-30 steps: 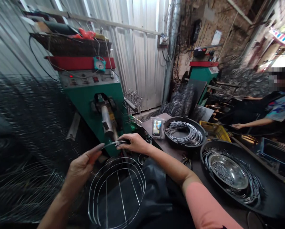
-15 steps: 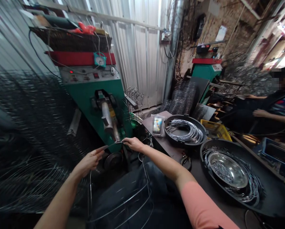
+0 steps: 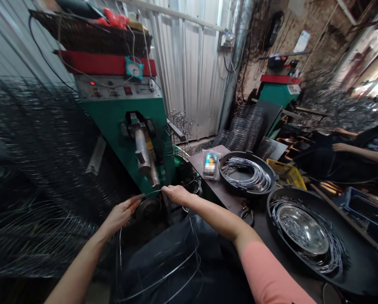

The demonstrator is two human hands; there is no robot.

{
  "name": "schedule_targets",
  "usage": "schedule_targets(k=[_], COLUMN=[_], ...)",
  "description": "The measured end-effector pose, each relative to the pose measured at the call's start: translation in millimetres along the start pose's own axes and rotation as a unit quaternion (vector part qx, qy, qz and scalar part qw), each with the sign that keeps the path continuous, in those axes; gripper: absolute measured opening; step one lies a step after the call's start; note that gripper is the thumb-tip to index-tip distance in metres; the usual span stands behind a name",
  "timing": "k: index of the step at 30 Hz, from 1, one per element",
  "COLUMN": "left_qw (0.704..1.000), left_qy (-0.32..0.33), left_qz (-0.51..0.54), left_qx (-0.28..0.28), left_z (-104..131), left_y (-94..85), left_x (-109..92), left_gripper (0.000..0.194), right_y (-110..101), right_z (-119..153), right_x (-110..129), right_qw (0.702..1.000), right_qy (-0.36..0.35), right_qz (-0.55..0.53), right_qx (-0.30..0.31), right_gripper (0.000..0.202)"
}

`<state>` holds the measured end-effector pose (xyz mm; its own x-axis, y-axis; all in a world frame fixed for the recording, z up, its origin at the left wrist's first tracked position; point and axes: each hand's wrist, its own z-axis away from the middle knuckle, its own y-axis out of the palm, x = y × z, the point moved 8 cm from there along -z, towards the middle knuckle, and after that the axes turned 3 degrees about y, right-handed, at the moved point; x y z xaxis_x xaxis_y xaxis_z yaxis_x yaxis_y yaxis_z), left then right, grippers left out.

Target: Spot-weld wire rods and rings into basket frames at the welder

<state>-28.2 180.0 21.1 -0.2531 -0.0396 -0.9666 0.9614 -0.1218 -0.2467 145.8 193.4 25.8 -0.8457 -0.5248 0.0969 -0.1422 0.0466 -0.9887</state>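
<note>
A thin curved metal wire (image 3: 152,192) spans the gap between my two hands, just below the tip of a green machine's metal arm (image 3: 143,152). My left hand (image 3: 121,214) is closed on its left part, with fingers pointing to the machine. My right hand (image 3: 176,194) pinches the wire's right end, palm down. Below the hands, a bent wire frame (image 3: 173,270) lies over my dark-clothed lap. Whether this frame joins the held wire cannot be made out.
Wire racks (image 3: 43,169) are piled at the left. On the right-hand table (image 3: 228,190) stand a black pan of wire rings (image 3: 222,179) and a larger pan (image 3: 363,257) holding a metal bowl (image 3: 315,232). A person's hands (image 3: 342,147) show at far right.
The view has shifted slightly. The held wire now sits a little below the machine's tip, where before it touched or overlapped it. Both hands keep their hold.
</note>
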Motion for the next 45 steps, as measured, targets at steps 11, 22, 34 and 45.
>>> schedule_targets(k=[11,22,34,45], left_qw=[0.951,0.926,0.93,0.94], left_qy=[0.171,0.237,0.215,0.191], left_qz=[-0.252,-0.286,-0.294,-0.28], left_qx=[0.053,0.065,0.043,0.045], left_z=[-16.0,-23.4,-54.2,-57.8], left_y=[13.7,23.1,17.5,12.7], left_x=[-14.2,-16.3,-11.8,-5.7], left_gripper=[0.056,0.041,0.036,0.036], right_y=[9.1,6.3,3.9,7.7], right_z=[5.1,-3.9,-33.4,-41.8], right_x=[-3.8,-6.6,-22.7,-24.6], right_qw=[0.998,0.998,0.997,0.997], right_qy=[0.009,0.013,0.031,0.029], right_qz=[0.057,0.04,0.022,-0.004], right_qx=[0.027,0.053,0.072,0.075], right_gripper=[0.04,0.034,0.035,0.032])
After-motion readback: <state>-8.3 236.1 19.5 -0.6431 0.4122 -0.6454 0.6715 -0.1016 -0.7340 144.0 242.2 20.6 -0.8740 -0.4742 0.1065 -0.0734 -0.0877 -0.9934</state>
